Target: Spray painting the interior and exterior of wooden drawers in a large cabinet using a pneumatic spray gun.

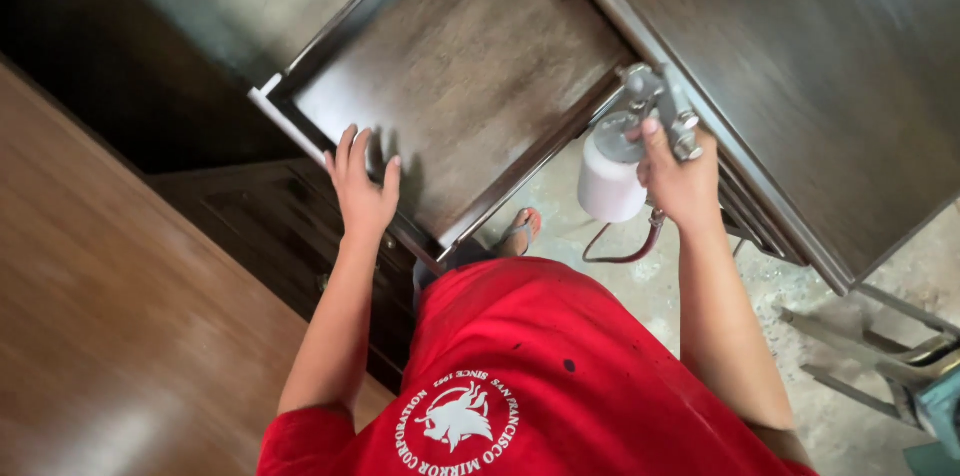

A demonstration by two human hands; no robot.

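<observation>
1. Nearest, at six o'clock in the view, a red shirt [560, 376] of soft, dark-speckled cloth with a round white print is seen from above; it is worn by the person who looks down on both arms.

2. Just beyond, at about nine o'clock from the shirt, the left hand [362, 186] is laid flat with fingers spread and nothing grasped; it is pressed on the near edge of the framed panel [470, 76], apparently so that the panel is steadied.

3. At about three o'clock from that hand, the right hand [680, 176] is wrapped closed round the grip of a spray gun [650, 111], held upright beside the panel's right edge. A smooth, pale cylindrical cup [610, 176] hangs below the metal body, and a thin dark red hose [625, 246] loops down from the handle, presumably kept slack to allow free movement.

4. Between the arms, a sandalled foot [520, 231] is planted on rough, paint-flecked concrete floor [640, 286].

5. Further off, the panel is shown as dark-stained wood with visible grain, recessed within a raised moulded frame.

6. At two o'clock a second dark board [830, 66] lies slanted; at nine o'clock a glossy brown wooden surface [110, 316] is blurred.
</observation>
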